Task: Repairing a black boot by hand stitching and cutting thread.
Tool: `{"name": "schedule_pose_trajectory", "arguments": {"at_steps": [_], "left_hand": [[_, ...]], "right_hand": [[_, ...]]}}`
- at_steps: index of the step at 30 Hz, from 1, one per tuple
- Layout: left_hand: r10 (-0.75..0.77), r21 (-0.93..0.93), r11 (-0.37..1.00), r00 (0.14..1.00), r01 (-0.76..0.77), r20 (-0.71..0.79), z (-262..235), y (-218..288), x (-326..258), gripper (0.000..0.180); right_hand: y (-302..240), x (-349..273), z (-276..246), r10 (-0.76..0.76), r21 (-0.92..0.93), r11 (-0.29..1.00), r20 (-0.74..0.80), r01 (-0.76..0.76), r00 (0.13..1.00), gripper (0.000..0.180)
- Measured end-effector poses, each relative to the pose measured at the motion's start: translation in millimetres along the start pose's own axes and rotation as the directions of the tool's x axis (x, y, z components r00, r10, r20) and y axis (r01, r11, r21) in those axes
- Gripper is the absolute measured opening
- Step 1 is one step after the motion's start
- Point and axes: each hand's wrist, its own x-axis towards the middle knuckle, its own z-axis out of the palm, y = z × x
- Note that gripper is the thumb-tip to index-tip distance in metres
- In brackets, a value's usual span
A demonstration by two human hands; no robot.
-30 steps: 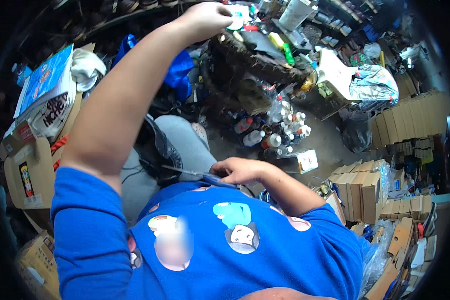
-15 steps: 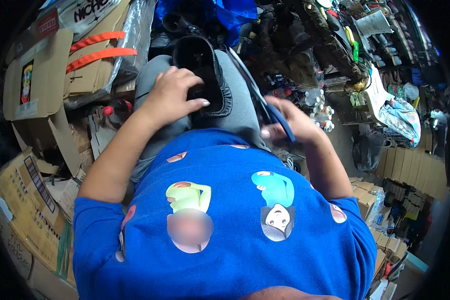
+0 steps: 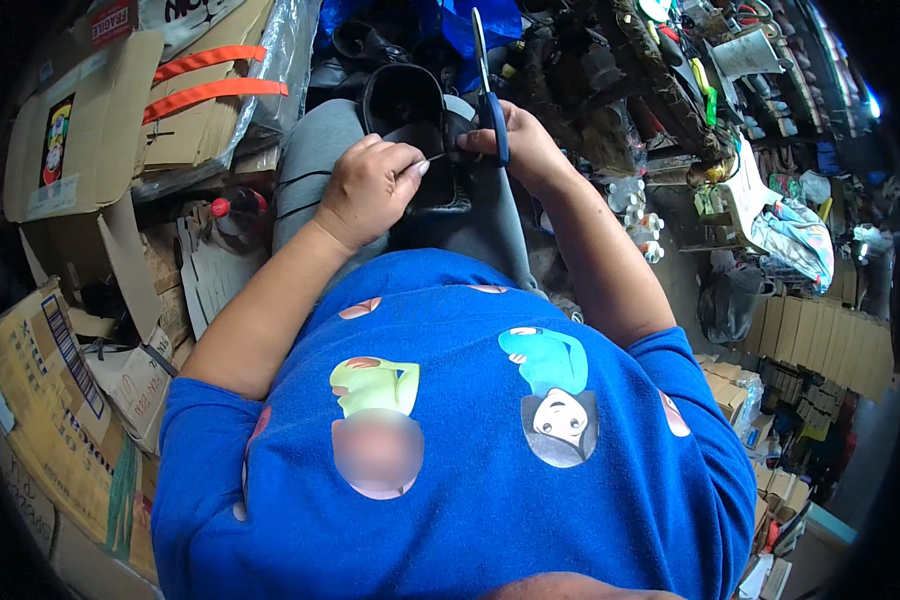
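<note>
A black shoe or boot (image 3: 402, 92) rests on my lap between my grey-trousered thighs, its dark opening facing up. Over its near part, my left hand (image 3: 370, 185) is closed in a pinch, with a short, thin dark strand (image 3: 434, 157) showing at the fingertips. My right hand (image 3: 520, 145) grips scissors (image 3: 494, 130) by their dark blue handles, at the right side of the shoe. The scissor blades point up and away from me. Part of the shoe is hidden behind my hands.
Cardboard boxes (image 3: 80, 130) and a bottle with a red cap (image 3: 238, 220) stand close on my left. More black footwear (image 3: 355, 42) lies beyond my knees. To the right are several small clear bottles (image 3: 638, 215), a grey bag (image 3: 735, 300) and stacked cardboard (image 3: 820, 345).
The scissors have come from beside my right thigh up to the shoe, blades now pointing away. My left hand has moved right and closed from a loose rest into a pinch.
</note>
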Motion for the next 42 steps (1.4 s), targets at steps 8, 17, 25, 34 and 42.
{"name": "schedule_pose_trajectory", "arguments": {"at_steps": [8, 17, 25, 34, 42], "left_hand": [[-0.002, -0.024, 1.0, 1.0, 0.002, -0.002, -2, -5, -2, 0.006], [-0.011, -0.045, 0.999, 1.0, 0.011, 0.013, -2, -1, 0, 0.006], [0.049, -0.012, 0.999, 0.999, -0.049, 0.008, -2, -2, -3, 0.005], [0.087, 0.018, 0.996, 0.996, -0.087, -0.002, 0, -4, -5, 0.006], [0.156, 0.035, 0.987, 0.987, -0.157, 0.026, -2, -1, -3, 0.006]], "right_hand": [[-5, -62, -14, 0.035, 0.136, 0.989, 0.138, -0.054, 0.99, 0.044], [-3, -120, -28, 0.313, -0.004, 0.936, 0.464, -0.351, 0.829, 0.065], [-2, -96, -10, 0.324, 0.051, 0.922, 0.441, -0.384, 0.837, 0.059], [1, -91, 3, 0.304, 0.132, 0.912, 0.417, -0.389, 0.856, 0.049], [0, -96, -3, 0.272, 0.003, 0.956, 0.364, -0.293, 0.891, 0.038]]}}
